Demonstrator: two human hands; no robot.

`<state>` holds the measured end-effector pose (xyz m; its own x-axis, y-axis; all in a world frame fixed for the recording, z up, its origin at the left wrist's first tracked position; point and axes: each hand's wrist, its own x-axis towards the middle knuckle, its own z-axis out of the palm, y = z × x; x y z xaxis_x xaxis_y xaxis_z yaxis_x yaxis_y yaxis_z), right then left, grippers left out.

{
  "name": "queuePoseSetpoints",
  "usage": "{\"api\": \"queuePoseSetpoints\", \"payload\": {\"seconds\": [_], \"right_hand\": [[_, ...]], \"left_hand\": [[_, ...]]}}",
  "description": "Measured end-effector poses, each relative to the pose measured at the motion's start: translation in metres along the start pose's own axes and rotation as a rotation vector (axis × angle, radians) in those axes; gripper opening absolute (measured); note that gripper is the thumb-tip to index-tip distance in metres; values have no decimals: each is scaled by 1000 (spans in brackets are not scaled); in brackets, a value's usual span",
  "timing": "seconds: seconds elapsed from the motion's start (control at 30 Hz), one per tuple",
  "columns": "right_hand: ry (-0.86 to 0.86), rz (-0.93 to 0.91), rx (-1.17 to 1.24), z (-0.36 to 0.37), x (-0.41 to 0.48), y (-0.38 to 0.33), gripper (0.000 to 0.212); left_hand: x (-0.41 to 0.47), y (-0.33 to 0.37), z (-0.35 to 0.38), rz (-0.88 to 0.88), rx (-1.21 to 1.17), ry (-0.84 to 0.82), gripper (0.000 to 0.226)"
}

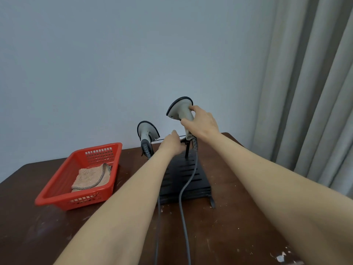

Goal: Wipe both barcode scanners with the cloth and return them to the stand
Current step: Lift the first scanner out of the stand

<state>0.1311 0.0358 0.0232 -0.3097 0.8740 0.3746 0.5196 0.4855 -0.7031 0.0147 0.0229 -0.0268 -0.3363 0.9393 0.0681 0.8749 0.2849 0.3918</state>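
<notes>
Clamped round the handle of the raised scanner (180, 109), my right hand (202, 123) holds it just above the stand (183, 180). Its head is up and its long axis near upright, and its cable (183, 197) trails down over the stand toward me. In the head view my left hand (172, 143) is at the stand's top bar; whether its fingers close on it I cannot tell. The second scanner (147, 131) sits on the stand's left side. The cloth (91, 178) lies in the red basket (57, 196) left of the stand, so I judge the left hand is nearer to fetch it.

Arms outstretched — R hand (202, 121) grips scanner (180, 109), L hand (172, 143) fingers hidden.
</notes>
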Motion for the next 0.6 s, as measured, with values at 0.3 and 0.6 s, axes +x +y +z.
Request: {"api": "queuePoseSetpoints", "payload": {"seconds": [0.3,0.6], "right_hand": [[1,-15,169,-5,-27,-5,59],[-43,-66,299,-7,-75,-7,48]], "left_hand": [[-36,-15,-58,-111,-790,-47,22],[-86,-24,-86,-116,-1076,-104,52]]}}
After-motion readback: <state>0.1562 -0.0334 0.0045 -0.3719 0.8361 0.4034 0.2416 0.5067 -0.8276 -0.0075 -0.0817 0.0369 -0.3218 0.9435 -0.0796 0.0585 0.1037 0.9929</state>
